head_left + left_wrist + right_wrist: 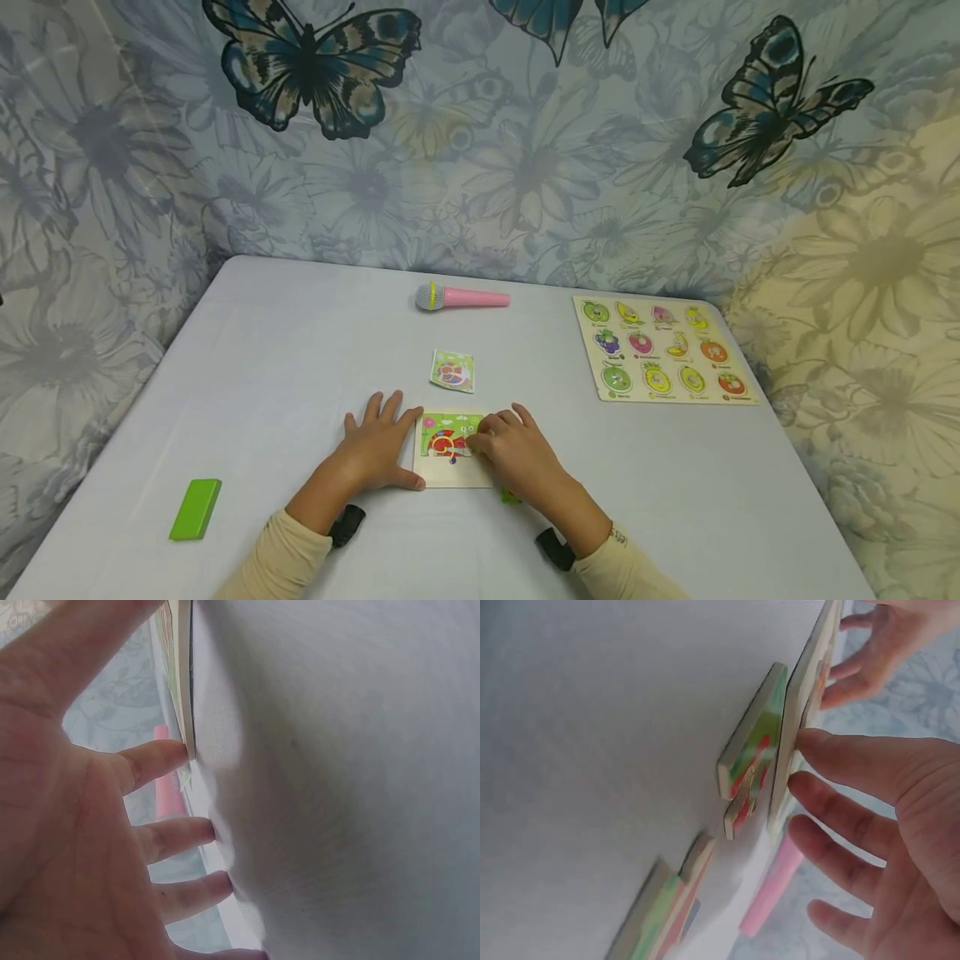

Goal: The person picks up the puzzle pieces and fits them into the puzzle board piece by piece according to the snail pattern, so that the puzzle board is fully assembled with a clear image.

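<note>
A small wooden puzzle board (453, 476) with a green and red picture lies between the hands. My left hand (377, 447) is spread at its left side, thumb near the lower corner and index finger at the upper one. In the left wrist view, the index fingertip meets the edge of the board (184, 690). My right hand (519, 451) bends over the picture's right side, thumb and index finger pinching a puzzle piece there, mostly hidden by the fingers. Loose puzzle pieces (754, 742) lie beside the board in the right wrist view; a green one (510, 497) peeks out under the right hand.
A small picture square (452, 371) lies beyond the board, and a pink toy microphone (472, 297) farther back. A fruit picture board (667, 350) lies at the back right. At the front left is a green block (196, 509). The white table (300, 333) meets a patterned wall.
</note>
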Tool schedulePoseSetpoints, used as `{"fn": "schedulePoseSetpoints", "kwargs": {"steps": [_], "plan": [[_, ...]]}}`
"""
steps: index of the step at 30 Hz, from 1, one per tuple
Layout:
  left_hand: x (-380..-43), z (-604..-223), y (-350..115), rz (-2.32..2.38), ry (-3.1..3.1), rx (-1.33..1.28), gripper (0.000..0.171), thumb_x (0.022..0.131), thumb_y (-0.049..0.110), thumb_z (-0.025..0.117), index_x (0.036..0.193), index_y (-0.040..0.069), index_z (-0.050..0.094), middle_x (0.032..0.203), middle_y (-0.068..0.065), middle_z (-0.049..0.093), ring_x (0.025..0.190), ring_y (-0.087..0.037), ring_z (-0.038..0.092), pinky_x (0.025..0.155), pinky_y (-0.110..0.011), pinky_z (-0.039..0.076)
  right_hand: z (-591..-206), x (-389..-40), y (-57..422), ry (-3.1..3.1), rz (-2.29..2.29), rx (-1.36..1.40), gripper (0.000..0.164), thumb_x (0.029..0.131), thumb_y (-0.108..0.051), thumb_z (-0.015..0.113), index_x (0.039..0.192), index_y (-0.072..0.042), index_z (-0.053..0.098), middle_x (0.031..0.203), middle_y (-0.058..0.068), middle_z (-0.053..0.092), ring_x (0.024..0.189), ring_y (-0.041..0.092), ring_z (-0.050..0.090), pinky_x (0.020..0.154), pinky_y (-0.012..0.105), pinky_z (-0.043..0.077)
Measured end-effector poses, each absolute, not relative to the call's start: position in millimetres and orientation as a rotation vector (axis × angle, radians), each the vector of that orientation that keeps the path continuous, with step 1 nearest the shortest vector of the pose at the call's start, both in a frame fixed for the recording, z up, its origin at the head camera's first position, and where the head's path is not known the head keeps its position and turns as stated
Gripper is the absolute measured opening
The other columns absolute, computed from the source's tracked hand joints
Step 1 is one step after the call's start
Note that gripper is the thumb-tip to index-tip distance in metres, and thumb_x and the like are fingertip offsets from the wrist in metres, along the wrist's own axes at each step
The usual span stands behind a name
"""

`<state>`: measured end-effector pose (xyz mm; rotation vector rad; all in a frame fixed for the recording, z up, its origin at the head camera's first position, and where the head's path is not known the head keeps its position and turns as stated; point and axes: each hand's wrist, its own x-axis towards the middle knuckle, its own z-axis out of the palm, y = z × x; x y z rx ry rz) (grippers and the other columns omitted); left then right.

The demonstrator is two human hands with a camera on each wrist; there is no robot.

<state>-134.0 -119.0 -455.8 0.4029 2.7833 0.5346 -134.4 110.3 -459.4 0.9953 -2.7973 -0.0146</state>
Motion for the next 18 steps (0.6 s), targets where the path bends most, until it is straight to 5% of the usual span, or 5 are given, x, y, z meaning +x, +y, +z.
{"fn": "schedulePoseSetpoints", "kwargs": {"steps": [10, 18], "plan": [[-133.7, -460.2, -119.1, 0.552, 2.781, 0.402, 0.100, 0.060, 0.047, 0.090, 0.143, 0.012, 0.046, 0.153, -0.022, 0.028, 0.141, -0.047, 0.017, 0.097, -0.080, 0.020, -449.7, -125.5, 127.7, -2.893, 0.082, 0.968, 0.029, 0.078, -0.026, 0.081, 0.106, -0.020, 0.075, 0.106, -0.001, 0.070, 0.104, 0.022, 0.061, 0.103, 0.052, 0.040], [-135.1, -459.7, -120.3, 0.553, 2.780, 0.403, 0.101, 0.060, 0.046, 0.090, 0.143, 0.012, 0.046, 0.154, -0.022, 0.027, 0.142, -0.048, 0.016, 0.098, -0.080, 0.018, -441.2, -107.5, 147.2, -3.067, 0.116, 0.934, 0.029, 0.070, -0.023, 0.087, 0.096, -0.018, 0.075, 0.101, -0.002, 0.070, 0.102, 0.022, 0.062, 0.101, 0.055, 0.040]]}}
